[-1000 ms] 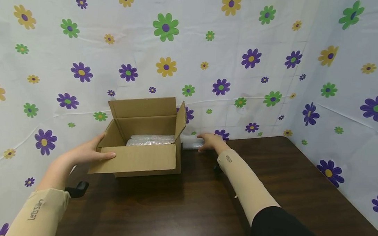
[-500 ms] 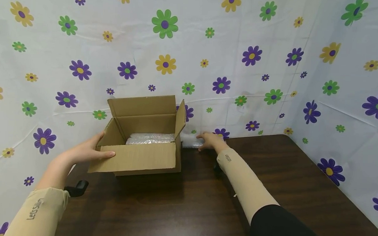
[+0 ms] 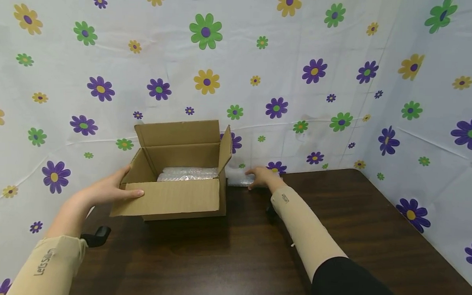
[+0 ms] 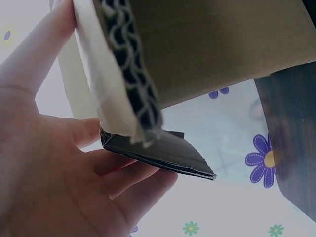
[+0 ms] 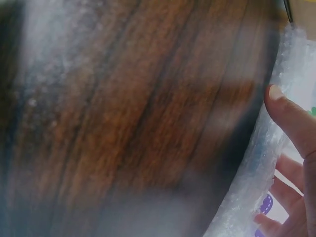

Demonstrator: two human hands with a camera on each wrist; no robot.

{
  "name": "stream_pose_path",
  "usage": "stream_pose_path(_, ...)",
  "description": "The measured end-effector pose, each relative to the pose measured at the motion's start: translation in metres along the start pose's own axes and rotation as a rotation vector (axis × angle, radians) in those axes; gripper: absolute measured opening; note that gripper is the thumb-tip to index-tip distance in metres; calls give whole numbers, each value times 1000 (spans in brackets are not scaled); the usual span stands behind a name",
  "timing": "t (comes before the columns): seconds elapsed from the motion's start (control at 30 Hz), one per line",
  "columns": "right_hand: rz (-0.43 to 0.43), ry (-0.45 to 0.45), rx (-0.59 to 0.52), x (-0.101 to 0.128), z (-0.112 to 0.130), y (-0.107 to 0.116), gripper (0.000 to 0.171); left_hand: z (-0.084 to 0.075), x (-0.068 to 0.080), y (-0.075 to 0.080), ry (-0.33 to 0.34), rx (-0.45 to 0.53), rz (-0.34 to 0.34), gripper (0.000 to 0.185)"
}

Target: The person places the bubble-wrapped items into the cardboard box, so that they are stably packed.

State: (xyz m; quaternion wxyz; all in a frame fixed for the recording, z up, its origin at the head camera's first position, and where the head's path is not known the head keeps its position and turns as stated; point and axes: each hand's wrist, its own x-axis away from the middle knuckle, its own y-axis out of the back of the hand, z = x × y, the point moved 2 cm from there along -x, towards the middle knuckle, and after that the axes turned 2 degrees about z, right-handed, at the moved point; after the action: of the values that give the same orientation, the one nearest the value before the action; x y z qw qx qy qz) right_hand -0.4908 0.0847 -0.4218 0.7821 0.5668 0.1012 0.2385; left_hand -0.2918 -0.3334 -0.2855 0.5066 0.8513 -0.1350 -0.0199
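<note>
An open cardboard box [image 3: 175,199] stands near the wall, left of centre in the head view. My left hand [image 3: 105,190] holds its left front corner, thumb over the front flap [image 3: 179,196]. Up close in the left wrist view, that hand's fingers lie along a dark flap [image 4: 163,153] beside a corrugated edge. Inside the box are bubble-wrapped items [image 3: 188,173]. To the right of the box, a bubble-wrap bundle [image 3: 238,180] lies along the table's back edge. My right hand [image 3: 263,176] grips this bundle [image 5: 249,170], thumb on one side and fingers on the other. Its contents cannot be made out.
The dark wooden table [image 3: 252,252] spreads in front of the box and to its right. A white flower-patterned cloth [image 3: 238,69] hangs right behind the table and along its right side. The box's back flap [image 3: 179,134] and right flap [image 3: 226,149] stand up.
</note>
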Motion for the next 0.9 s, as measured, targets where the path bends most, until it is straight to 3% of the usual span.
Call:
stream_pose_path(0.3, 19, 1, -52, 9, -1, 12, 61, 0, 0, 0, -9, 10, 11, 108)
stream_pose_path(0.57, -4, 110, -17, 17, 4, 26, 61, 0, 1, 1, 5, 15, 19, 108)
stream_pose_path(0.9, 5, 125, -53, 34, 11, 54, 57, -5, 3, 3, 10, 9, 21, 108)
